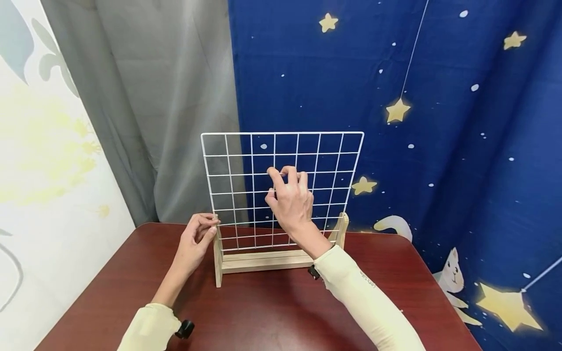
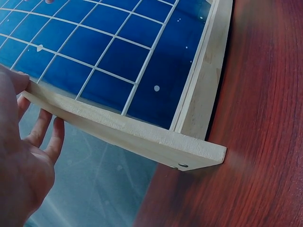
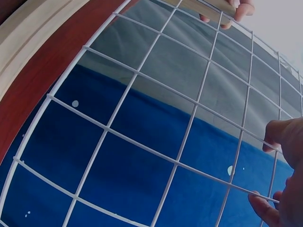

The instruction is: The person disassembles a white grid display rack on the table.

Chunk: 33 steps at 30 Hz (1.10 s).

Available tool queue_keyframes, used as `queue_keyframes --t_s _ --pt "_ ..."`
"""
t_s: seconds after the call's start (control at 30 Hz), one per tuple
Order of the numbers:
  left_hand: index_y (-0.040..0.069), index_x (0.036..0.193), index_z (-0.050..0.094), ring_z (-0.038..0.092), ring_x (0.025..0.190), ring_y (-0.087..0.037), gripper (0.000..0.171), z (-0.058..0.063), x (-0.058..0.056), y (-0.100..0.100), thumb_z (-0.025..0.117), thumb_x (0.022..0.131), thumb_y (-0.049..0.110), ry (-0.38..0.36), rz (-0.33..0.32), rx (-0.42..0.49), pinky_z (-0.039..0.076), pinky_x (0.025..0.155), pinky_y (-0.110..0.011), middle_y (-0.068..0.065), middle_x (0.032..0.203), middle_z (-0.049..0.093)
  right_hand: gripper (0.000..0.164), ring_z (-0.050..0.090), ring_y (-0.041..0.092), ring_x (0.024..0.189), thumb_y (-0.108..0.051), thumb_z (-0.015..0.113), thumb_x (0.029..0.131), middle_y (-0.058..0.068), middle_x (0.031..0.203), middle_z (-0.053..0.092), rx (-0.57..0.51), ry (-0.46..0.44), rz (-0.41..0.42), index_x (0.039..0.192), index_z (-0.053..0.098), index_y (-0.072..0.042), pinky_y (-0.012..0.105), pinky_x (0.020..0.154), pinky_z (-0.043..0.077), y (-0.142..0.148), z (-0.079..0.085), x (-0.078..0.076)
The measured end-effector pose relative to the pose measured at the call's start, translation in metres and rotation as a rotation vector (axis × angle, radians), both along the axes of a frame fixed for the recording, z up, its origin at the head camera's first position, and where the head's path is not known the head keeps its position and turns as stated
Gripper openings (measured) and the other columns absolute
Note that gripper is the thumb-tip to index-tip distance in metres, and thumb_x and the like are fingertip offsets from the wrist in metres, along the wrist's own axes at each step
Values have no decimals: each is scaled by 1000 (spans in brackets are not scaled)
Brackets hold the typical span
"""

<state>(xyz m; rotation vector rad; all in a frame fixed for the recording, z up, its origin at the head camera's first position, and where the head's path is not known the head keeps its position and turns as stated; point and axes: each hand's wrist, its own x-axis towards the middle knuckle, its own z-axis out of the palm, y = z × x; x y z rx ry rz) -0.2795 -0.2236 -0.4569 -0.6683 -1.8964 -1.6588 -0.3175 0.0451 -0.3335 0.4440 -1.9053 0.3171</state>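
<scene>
A white wire grid panel (image 1: 262, 182) stands upright between the two side posts of a pale wooden stand (image 1: 263, 263). In the left wrist view, a gap shows between the panel's bottom wire and the stand's grooved crossbar (image 2: 204, 75). My right hand (image 1: 293, 200) holds the panel near its middle, thumb and fingers curled at the wires. Lower down on the left, my left hand (image 1: 196, 237) pinches the upper end of the stand's left post (image 2: 128, 125), with the thumb on one side and fingers on the other.
The stand rests on a dark red-brown table (image 1: 281, 309). Behind it hang a grey curtain (image 1: 175, 97) and a blue curtain with stars (image 1: 342, 87). A pale printed wall (image 1: 48, 185) is on the left. Black wrist-camera straps show on both sleeves.
</scene>
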Motion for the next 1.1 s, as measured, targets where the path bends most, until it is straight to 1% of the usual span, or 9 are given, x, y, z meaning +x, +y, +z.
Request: queue_keyframes --t_s 0.13,0.33,0.5,0.6,0.73,0.9,1.1 --pt "-13 115 59 65 126 1 14 -2 3 -1 59 101 -10 10 17 -3 52 100 -10 -13 132 55 51 57 26 93 -17 79 80 4 118 62 10 4 10 128 64 -28 34 42 49 0 3 1" --pt "-14 117 60 64 127 1 16 0 5 -1 59 101 -10 0 17 6 52 103 -12 -10 132 55 52 57 26 92 -17 79 80 4 119 62 4 28 18 128 65 -28 34 40 47 -2 12 1" --pt "-15 117 60 65 126 -1 17 0 5 1 59 101 -11 8 11 20 52 103 -12 -12 132 55 53 57 26 91 -18 81 78 5 119 62 16 48 27 128 65 -27 32 39 46 0 18 -2" --pt "-14 117 60 66 125 -2 16 -1 5 3 59 101 -10 1 13 16 52 102 -12 -10 132 55 54 58 26 91 -19 82 77 4 118 62 17 61 23 127 65 -27 32 39 46 3 25 -3" --pt "-14 117 59 65 125 0 16 0 5 3 59 102 -9 -2 16 10 52 101 -11 -7 133 55 52 58 27 92 -20 79 80 5 120 62 12 68 16 129 64 -27 34 41 48 6 41 -4" --pt "-13 118 59 65 125 1 16 1 6 2 59 102 -10 -1 23 11 51 101 -11 -10 133 55 51 57 28 92 -21 76 83 7 122 63 25 75 21 133 63 -27 34 43 50 9 56 -4" --pt "-14 117 58 66 127 -4 16 0 6 3 59 102 -9 -3 27 18 51 101 -11 -18 134 54 49 58 28 94 -21 75 85 7 125 63 31 83 27 133 65 -26 33 44 52 10 63 -4"
